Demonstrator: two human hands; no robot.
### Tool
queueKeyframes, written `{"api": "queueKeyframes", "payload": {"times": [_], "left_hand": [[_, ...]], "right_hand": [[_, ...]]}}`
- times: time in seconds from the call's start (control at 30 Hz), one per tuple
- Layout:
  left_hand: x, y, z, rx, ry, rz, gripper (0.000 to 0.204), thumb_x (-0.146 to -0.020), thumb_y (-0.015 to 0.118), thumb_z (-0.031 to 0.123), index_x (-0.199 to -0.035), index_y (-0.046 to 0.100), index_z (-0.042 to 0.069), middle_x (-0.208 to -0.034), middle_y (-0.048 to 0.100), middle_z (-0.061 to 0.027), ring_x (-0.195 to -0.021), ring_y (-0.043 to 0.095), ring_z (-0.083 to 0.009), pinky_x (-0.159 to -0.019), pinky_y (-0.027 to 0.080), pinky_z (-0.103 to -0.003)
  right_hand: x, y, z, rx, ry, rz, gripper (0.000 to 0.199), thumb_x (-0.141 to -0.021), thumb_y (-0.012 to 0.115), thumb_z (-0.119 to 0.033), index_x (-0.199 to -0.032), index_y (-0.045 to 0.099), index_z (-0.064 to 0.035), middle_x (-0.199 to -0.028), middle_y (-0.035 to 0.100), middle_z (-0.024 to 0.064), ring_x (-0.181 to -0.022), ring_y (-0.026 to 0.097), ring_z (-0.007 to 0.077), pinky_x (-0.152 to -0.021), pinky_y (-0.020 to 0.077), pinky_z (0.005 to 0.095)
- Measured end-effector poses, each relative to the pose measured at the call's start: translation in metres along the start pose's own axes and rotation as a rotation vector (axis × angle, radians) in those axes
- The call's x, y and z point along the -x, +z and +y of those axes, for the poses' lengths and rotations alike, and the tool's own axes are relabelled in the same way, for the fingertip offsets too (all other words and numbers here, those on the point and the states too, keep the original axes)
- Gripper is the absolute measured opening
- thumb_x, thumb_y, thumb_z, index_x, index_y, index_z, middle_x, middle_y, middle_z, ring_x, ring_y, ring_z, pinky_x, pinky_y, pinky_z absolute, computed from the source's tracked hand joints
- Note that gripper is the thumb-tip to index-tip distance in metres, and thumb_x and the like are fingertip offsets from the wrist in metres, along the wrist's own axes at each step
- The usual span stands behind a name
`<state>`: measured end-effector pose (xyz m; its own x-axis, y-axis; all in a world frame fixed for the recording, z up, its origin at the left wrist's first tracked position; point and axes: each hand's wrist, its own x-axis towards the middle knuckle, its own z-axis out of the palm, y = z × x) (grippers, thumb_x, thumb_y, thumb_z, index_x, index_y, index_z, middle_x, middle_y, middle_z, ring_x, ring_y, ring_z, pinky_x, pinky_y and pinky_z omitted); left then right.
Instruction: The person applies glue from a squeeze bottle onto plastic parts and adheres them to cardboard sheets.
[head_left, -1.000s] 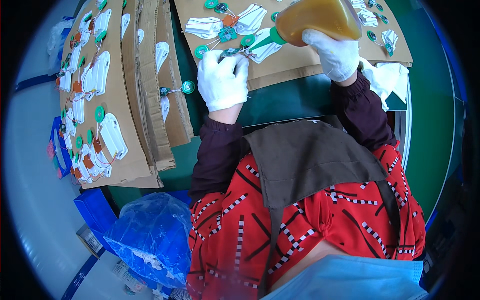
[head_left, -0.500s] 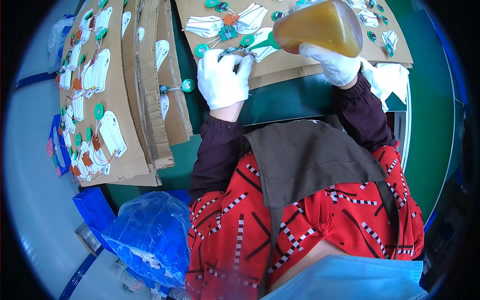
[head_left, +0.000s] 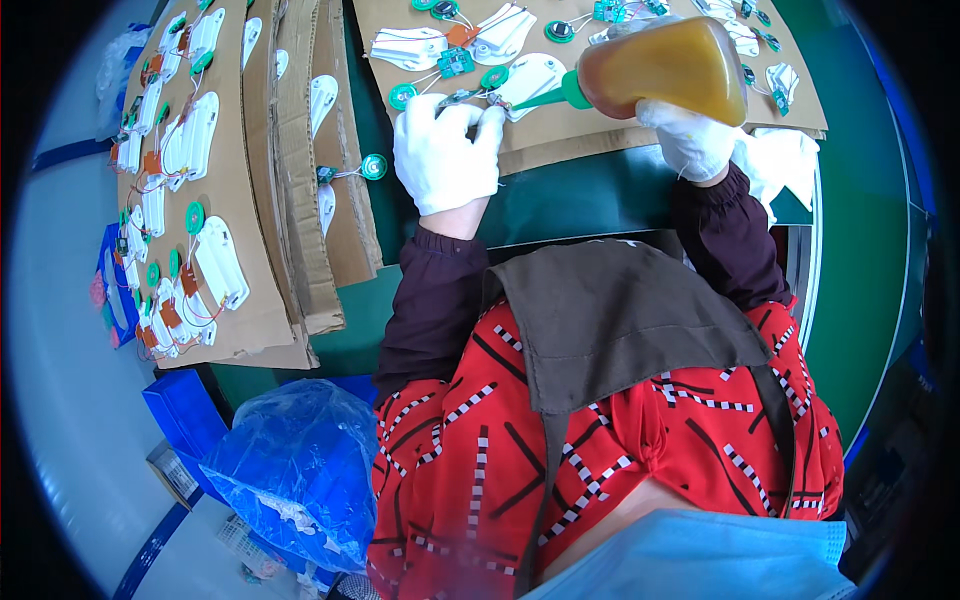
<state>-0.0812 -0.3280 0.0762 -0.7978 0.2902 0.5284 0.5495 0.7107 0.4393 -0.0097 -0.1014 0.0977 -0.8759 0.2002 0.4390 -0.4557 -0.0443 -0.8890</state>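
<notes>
My right hand [head_left: 690, 138], in a white glove, grips a squeeze bottle [head_left: 665, 72] of amber liquid that lies tilted on its side. Its green nozzle [head_left: 545, 97] points left, the tip close to my left fingertips. Also gloved, my left hand [head_left: 446, 160] pinches a small electronic part [head_left: 497, 100] between thumb and fingers at the cardboard's near edge; most of the part is hidden. Just beyond lies a white plastic shell [head_left: 538, 75]. Around it are a green circuit board [head_left: 456, 63] and a green round disc [head_left: 402, 96], joined by thin wires.
Stacked cardboard sheets [head_left: 262, 200] at the left carry several white shells with wired parts. A white cloth [head_left: 785, 165] lies right of my right hand on the green table [head_left: 570, 205]. A blue bin lined with clear plastic [head_left: 300, 460] stands at lower left.
My right hand has shifted right and slightly down with the bottle, and the nozzle has drawn right, uncovering more of the white shell. My left hand has hardly moved.
</notes>
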Motion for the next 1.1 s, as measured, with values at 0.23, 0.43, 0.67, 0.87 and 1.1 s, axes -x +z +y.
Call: {"api": "queueKeyframes", "payload": {"times": [0.23, 0.43, 0.67, 0.87, 1.1], "left_hand": [[0.003, 0.003, 0.0, 0.011, 0.004, -0.001, 0.018, -0.072, 0.076, 0.026, -0.071, 0.071, 0.009, -0.089, 0.056, -0.0097, -0.084, 0.056, -0.0283, -0.068, 0.046, -0.04], [0.004, 0.004, -0.002, -0.001, 0.01, 0.007, 0.017, -0.071, 0.076, 0.026, -0.072, 0.072, 0.01, -0.088, 0.056, -0.0092, -0.084, 0.056, -0.0282, -0.067, 0.047, -0.04], [0.003, 0.005, 0.001, -0.006, -0.003, 0.005, 0.017, -0.07, 0.076, 0.027, -0.071, 0.072, 0.011, -0.088, 0.057, -0.0082, -0.084, 0.056, -0.0273, -0.068, 0.047, -0.04], [0.005, 0.009, 0.0, -0.005, 0.01, 0.013, 0.018, -0.071, 0.076, 0.028, -0.07, 0.071, 0.011, -0.089, 0.057, -0.0085, -0.084, 0.055, -0.0276, -0.069, 0.047, -0.04], [0.006, 0.008, 0.001, -0.021, 0.001, 0.004, 0.018, -0.072, 0.075, 0.028, -0.071, 0.071, 0.011, -0.089, 0.057, -0.0088, -0.085, 0.055, -0.0278, -0.069, 0.046, -0.04]], "right_hand": [[0.001, -0.028, 0.031, 0.082, 0.098, 0.053, 0.048, -0.072, 0.082, -0.013, -0.114, 0.059, -0.0053, -0.104, 0.064, 0.0042, -0.094, 0.061, 0.0171, -0.08, 0.0509, 0.031], [-0.011, -0.015, 0.029, 0.205, 0.037, -0.013, 0.053, -0.073, 0.082, -0.016, -0.118, 0.056, -0.005, -0.11, 0.061, 0.0062, -0.101, 0.058, 0.0189, -0.087, 0.0493, 0.0352], [-0.004, 0.012, 0.0, 0.09, 0.026, 0.108, 0.059, -0.067, 0.081, 0.0, -0.12, 0.054, -0.0013, -0.108, 0.063, 0.0081, -0.096, 0.061, 0.0183, -0.083, 0.0508, 0.0325], [-0.004, 0.001, -0.007, 0.099, -0.094, -0.075, 0.05, -0.069, 0.083, -0.008, -0.114, 0.06, -0.005, -0.104, 0.065, 0.0049, -0.094, 0.063, 0.0177, -0.08, 0.0519, 0.0309], [0.001, 0.003, -0.011, 0.144, -0.025, -0.127, 0.062, -0.066, 0.085, -0.014, -0.12, 0.055, -0.0049, -0.112, 0.061, 0.0081, -0.104, 0.059, 0.0213, -0.087, 0.0494, 0.0358]]}}
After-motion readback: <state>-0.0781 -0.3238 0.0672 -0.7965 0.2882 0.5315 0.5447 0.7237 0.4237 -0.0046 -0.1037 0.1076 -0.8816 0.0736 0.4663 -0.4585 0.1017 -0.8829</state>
